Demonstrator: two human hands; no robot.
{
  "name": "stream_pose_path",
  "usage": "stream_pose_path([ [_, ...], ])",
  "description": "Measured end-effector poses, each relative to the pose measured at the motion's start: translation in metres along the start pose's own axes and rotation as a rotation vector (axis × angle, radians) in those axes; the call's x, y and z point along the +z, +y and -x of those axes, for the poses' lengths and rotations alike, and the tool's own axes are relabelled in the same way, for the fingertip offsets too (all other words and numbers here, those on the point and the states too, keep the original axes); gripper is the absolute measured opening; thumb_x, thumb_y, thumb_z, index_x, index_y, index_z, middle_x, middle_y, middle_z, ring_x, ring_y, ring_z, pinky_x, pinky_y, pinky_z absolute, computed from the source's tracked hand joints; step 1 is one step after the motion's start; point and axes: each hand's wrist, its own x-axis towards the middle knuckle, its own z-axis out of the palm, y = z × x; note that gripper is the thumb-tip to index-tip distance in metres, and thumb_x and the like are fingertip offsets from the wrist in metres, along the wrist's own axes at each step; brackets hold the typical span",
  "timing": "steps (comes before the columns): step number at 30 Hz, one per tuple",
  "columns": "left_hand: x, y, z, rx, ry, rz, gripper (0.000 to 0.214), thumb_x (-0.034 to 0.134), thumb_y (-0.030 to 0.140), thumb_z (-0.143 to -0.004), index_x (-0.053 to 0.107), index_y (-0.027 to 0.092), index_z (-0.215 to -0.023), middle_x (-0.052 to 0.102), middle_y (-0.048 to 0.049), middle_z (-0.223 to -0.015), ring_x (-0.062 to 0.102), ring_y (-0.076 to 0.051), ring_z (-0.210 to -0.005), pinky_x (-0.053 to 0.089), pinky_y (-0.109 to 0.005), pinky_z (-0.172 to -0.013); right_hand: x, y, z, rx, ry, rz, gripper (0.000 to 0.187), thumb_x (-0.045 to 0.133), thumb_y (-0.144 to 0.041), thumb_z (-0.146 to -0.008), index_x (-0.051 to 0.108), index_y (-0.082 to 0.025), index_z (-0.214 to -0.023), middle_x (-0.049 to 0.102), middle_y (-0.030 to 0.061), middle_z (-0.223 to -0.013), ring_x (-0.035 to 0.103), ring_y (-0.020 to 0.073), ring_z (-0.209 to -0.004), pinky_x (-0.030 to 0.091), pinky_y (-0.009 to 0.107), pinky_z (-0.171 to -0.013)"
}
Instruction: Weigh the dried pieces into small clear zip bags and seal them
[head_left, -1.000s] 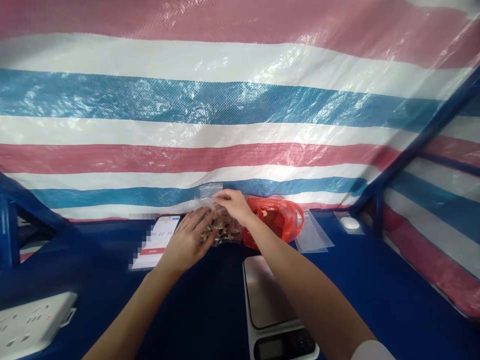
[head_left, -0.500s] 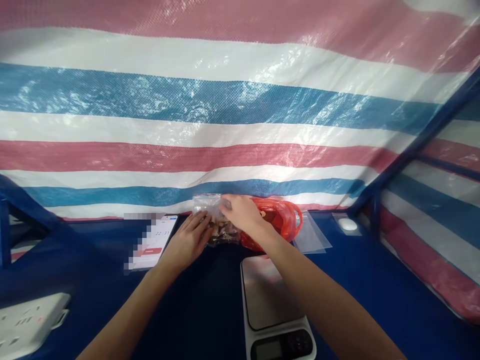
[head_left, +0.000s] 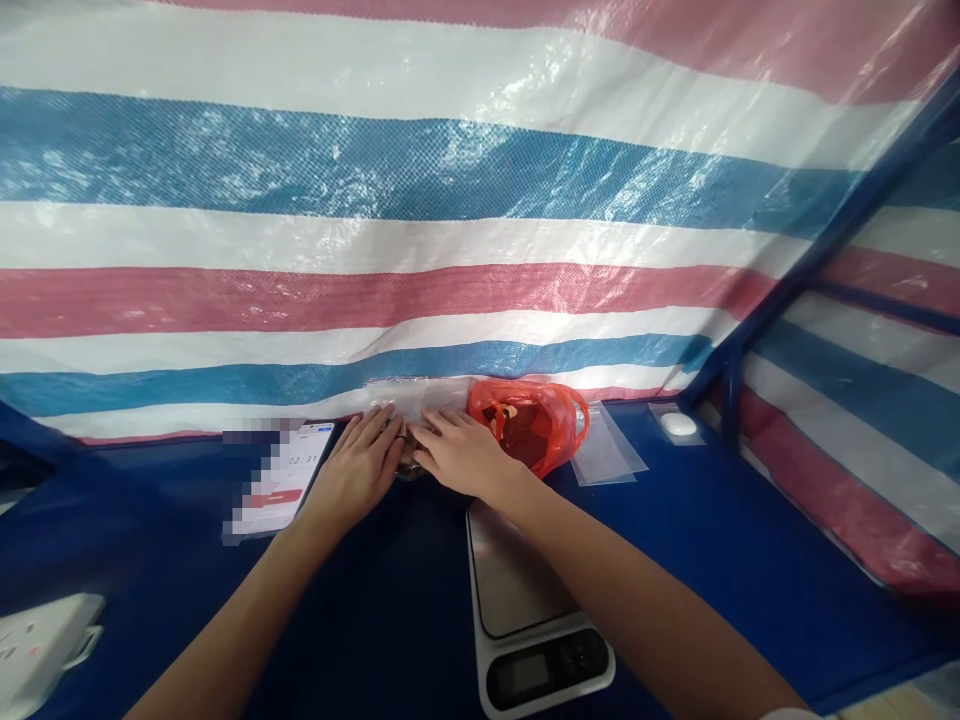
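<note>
A clear zip-lock bag (head_left: pixel 409 396) with brownish pieces in its lower part lies against the striped sheet at the back of the blue table. My left hand (head_left: pixel 361 455) rests on the bag's left side, fingers stretched out and pointing away from me. From the right, my right hand (head_left: pixel 457 450) presses on the bag with its fingers spread flat. Both hands cover most of the contents. Just right of my right hand stands an open red plastic bag (head_left: pixel 559 425) with dark reddish-brown and pale stuff inside.
A kitchen scale (head_left: pixel 517 600) lies in front, partly under my right forearm. Flat clear bags (head_left: pixel 611 450) and a white mouse-shaped object (head_left: pixel 678 425) are on the right. A phone (head_left: pixel 300 470) and a white power strip (head_left: pixel 45 645) lie left. Blue metal bars (head_left: pixel 731 385) frame the table.
My right hand has come down from the zip-lock bag's upper edge onto its filled part, fingers now flat. My left hand stays on the left side. The view has shifted slightly.
</note>
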Motion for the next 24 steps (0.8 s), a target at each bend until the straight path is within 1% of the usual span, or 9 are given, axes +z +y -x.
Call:
stream_pose_path([
  [4, 0.002, 0.002, -0.005, -0.021, 0.014, -0.027, 0.05, 0.031, 0.039, -0.102, 0.065, 0.013, -0.129, 0.063, -0.0197, -0.138, 0.055, -0.036, -0.134, 0.041, -0.057, -0.112, 0.004, 0.003, -0.001, -0.008, 0.005, 0.004, 0.043, 0.042, -0.036, -0.104, 0.059, -0.016, -0.138, 0.059, 0.0145, -0.143, 0.058, 0.0281, -0.127, 0.046, 0.042, -0.109],
  [8, -0.001, 0.007, -0.007, -0.03, 0.025, -0.082, 0.049, 0.032, 0.039, -0.103, 0.066, 0.013, -0.127, 0.065, -0.0187, -0.135, 0.058, -0.035, -0.13, 0.044, -0.054, -0.111, -0.001, 0.002, 0.001, -0.029, 0.045, 0.005, 0.038, 0.043, -0.034, -0.104, 0.063, -0.018, -0.131, 0.061, 0.0121, -0.14, 0.06, 0.0267, -0.124, 0.047, 0.041, -0.108],
  [11, -0.006, 0.01, -0.007, -0.015, 0.061, -0.117, 0.046, 0.035, 0.039, -0.103, 0.066, 0.012, -0.126, 0.067, -0.0178, -0.134, 0.061, -0.034, -0.127, 0.045, -0.053, -0.111, -0.009, 0.001, 0.006, -0.054, 0.101, -0.003, 0.035, 0.043, -0.031, -0.104, 0.065, -0.019, -0.129, 0.063, 0.0097, -0.137, 0.059, 0.0253, -0.125, 0.047, 0.04, -0.109],
  [14, -0.011, 0.013, -0.005, 0.006, 0.115, -0.143, 0.043, 0.039, 0.038, -0.103, 0.066, 0.014, -0.125, 0.068, -0.0168, -0.132, 0.061, -0.034, -0.127, 0.044, -0.053, -0.111, -0.015, 0.0, 0.014, -0.079, 0.175, -0.013, 0.034, 0.043, -0.029, -0.103, 0.067, -0.019, -0.126, 0.065, 0.0089, -0.135, 0.057, 0.0248, -0.128, 0.044, 0.04, -0.114],
  [17, -0.016, 0.019, -0.001, 0.02, 0.153, -0.147, 0.04, 0.041, 0.036, -0.102, 0.067, 0.015, -0.124, 0.068, -0.0158, -0.132, 0.06, -0.034, -0.129, 0.042, -0.054, -0.113, -0.02, 0.001, 0.028, -0.085, 0.218, -0.03, 0.032, 0.045, -0.025, -0.102, 0.068, -0.02, -0.124, 0.065, 0.0079, -0.136, 0.056, 0.0249, -0.131, 0.041, 0.041, -0.116],
  [19, -0.019, 0.027, 0.003, 0.018, 0.165, -0.128, 0.039, 0.044, 0.035, -0.101, 0.066, 0.015, -0.125, 0.068, -0.0161, -0.132, 0.059, -0.034, -0.13, 0.041, -0.054, -0.114, -0.023, 0.002, 0.041, -0.063, 0.233, -0.042, 0.032, 0.049, -0.024, -0.1, 0.069, -0.021, -0.124, 0.064, 0.0074, -0.139, 0.056, 0.0252, -0.132, 0.042, 0.043, -0.116],
  [21, -0.021, 0.037, 0.009, 0.005, 0.163, -0.11, 0.04, 0.045, 0.035, -0.101, 0.065, 0.015, -0.129, 0.067, -0.0157, -0.133, 0.058, -0.033, -0.131, 0.041, -0.054, -0.115, -0.027, 0.004, 0.056, -0.028, 0.25, -0.04, 0.031, 0.052, -0.024, -0.098, 0.07, -0.023, -0.123, 0.064, 0.0073, -0.14, 0.057, 0.0259, -0.132, 0.043, 0.045, -0.116],
  [24, -0.021, 0.054, 0.018, -0.008, 0.138, -0.093, 0.04, 0.045, 0.035, -0.1, 0.064, 0.019, -0.131, 0.067, -0.0123, -0.134, 0.059, -0.032, -0.131, 0.04, -0.054, -0.116, -0.03, 0.011, 0.083, 0.017, 0.288, -0.02, 0.029, 0.055, -0.025, -0.097, 0.073, -0.021, -0.12, 0.065, 0.0076, -0.138, 0.059, 0.0277, -0.131, 0.044, 0.045, -0.116],
])
